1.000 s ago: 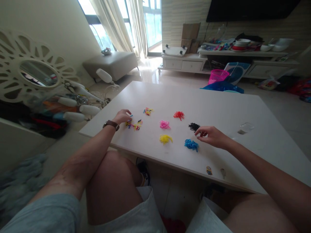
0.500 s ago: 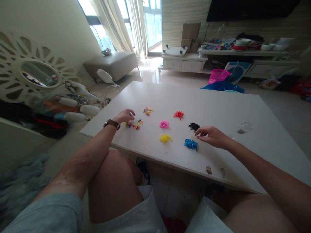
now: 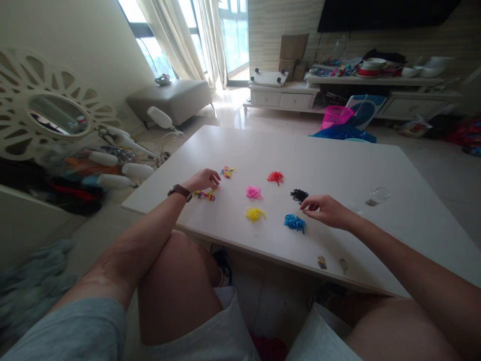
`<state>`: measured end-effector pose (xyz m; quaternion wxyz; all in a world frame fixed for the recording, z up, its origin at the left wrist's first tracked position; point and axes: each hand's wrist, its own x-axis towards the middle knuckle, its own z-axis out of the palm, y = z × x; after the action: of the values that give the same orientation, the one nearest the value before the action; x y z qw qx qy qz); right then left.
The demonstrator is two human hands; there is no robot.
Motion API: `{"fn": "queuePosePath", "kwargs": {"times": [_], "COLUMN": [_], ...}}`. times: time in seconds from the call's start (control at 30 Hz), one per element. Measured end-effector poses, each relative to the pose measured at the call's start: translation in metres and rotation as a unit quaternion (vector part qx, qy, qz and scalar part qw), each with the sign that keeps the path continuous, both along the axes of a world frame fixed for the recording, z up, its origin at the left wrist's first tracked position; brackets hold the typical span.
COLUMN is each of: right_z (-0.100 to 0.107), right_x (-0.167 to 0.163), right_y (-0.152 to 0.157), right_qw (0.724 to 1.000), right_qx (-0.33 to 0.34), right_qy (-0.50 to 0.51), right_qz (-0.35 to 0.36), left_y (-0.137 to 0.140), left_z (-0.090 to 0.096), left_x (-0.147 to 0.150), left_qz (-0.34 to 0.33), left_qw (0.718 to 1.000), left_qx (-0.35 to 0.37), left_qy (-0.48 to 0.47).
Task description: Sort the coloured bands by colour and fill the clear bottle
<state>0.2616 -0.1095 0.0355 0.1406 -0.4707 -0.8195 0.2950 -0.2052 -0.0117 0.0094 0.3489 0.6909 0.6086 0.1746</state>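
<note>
Small piles of coloured rubber bands lie on a white table (image 3: pixel 338 170). My left hand (image 3: pixel 205 179), with a brown watch at the wrist, hovers between two mixed-colour piles, the farther one (image 3: pixel 227 172) and the nearer one (image 3: pixel 204 195). Its fingers are curled together, and whatever they hold is too small to make out. Beside the black pile (image 3: pixel 299 195) and above the blue pile (image 3: pixel 295 223), my right hand (image 3: pixel 323 209) has thumb and forefinger pinched; their content cannot be made out. Pink (image 3: pixel 253 192), yellow (image 3: pixel 255 215) and red (image 3: pixel 275 177) piles lie between the hands.
A cartoon figure piece (image 3: pixel 322 262) and a small pale piece (image 3: pixel 343 265) lie by the table's near edge. Farther right is a clear plastic packet (image 3: pixel 379 195). A lamp with white shades (image 3: pixel 137 170) stands off the left edge; a pink basket (image 3: pixel 337 117) is beyond the far edge.
My left hand has moved right, away from the nearer mixed pile and closer to the farther one. My right hand stays almost in place by the black pile.
</note>
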Motion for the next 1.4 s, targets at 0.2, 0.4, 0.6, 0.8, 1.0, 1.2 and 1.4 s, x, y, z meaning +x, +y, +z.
{"fn": "queuePosePath", "kwargs": {"times": [0.2, 0.4, 0.6, 0.8, 1.0, 1.2, 1.4], "right_z": [0.001, 0.000, 0.000, -0.001, -0.003, -0.003, -0.004], "right_x": [0.000, 0.000, 0.000, 0.000, 0.001, 0.000, 0.000], "right_y": [0.000, 0.000, 0.000, 0.000, 0.000, 0.000, 0.000], "right_qw": [1.000, 1.000, 1.000, 1.000, 1.000, 1.000, 1.000], "right_qx": [-0.010, -0.007, -0.011, -0.009, -0.017, -0.015, -0.015], "right_qy": [-0.006, -0.003, -0.005, -0.006, -0.016, -0.017, -0.008], "right_qz": [0.000, 0.004, 0.005, 0.006, 0.006, 0.006, 0.006], "left_y": [0.002, 0.007, 0.004, 0.003, 0.005, 0.006, 0.008], "left_z": [-0.001, -0.006, 0.002, 0.007, 0.005, 0.003, 0.001], "left_x": [0.006, 0.000, -0.003, -0.002, -0.004, -0.007, -0.010], "left_qz": [-0.035, -0.044, -0.046, -0.043, -0.036, -0.010, -0.017], "left_qw": [0.999, 0.998, 0.995, 0.997, 0.998, 1.000, 0.999], "left_qx": [-0.007, -0.005, -0.027, 0.017, 0.018, 0.005, 0.002], "left_qy": [0.038, 0.053, 0.079, 0.067, 0.042, 0.002, -0.032]}}
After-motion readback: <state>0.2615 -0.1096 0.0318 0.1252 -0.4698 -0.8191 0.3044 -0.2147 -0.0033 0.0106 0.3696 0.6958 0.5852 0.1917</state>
